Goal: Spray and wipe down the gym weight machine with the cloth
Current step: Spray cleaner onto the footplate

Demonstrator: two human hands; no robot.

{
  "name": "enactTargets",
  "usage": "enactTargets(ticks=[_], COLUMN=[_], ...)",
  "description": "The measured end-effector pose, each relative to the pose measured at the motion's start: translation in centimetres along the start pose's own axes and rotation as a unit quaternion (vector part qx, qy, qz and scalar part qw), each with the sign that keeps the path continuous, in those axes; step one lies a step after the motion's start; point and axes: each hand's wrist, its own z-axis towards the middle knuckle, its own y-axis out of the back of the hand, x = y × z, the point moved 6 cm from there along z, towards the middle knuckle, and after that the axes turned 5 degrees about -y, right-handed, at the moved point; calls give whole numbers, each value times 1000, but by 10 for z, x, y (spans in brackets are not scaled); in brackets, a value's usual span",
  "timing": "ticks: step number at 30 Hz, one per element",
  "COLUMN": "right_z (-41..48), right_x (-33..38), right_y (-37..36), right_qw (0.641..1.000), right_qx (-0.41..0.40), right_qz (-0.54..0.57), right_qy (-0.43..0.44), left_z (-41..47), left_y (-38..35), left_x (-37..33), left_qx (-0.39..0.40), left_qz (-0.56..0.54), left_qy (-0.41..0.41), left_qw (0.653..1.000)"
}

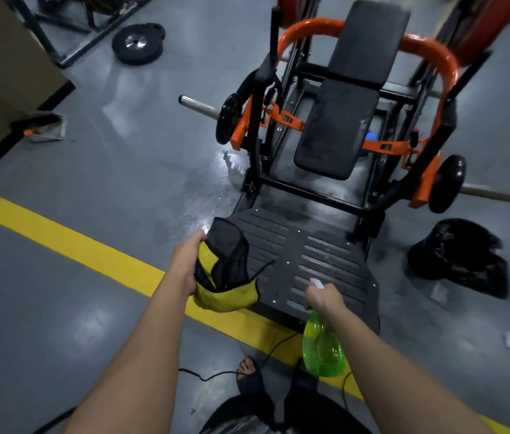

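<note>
Left hand (184,264) clamped on cloth (225,292), centre frame; right hand (325,297) clamped on bottle (324,349), nozzle over footplate (278,242) of machine (335,136), centre-right. Risk: overspray feeds wet patch (225,170) on floor; slip likely. Cable (213,375) by feet could snag.

The top edge cuts red weight plates (485,23); the spray bottle's (324,349) neck is hidden.

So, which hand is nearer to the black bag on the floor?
Right. The right hand, holding the bottle, is left of the bag; the left hand, holding the cloth, is farther left.
</note>
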Motion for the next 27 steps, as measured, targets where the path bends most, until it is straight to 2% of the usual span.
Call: enactTargets(ticks=[5,9,14,18,27], right_z=[16,20,24,26,21], right_x=[-42,-78,-101,-109,-84], right_y=[45,77,92,95,99], right_qw=[997,992,990,991,998], right_qx=[-63,-108,-98,-58,-39], right_qz=[34,40,67,75,48], right_qy=[-23,-52,-82,-90,-30], left_z=[4,9,4,5,-10], left_y=[-10,-31,-65,-78,-90], left_x=[1,11,27,29,35], left_qx=[26,53,74,69,80], left_qz=[-54,-33,-19,-21,13], left_qy=[30,40,58,51,34], left_qw=[998,997,995,996,996])
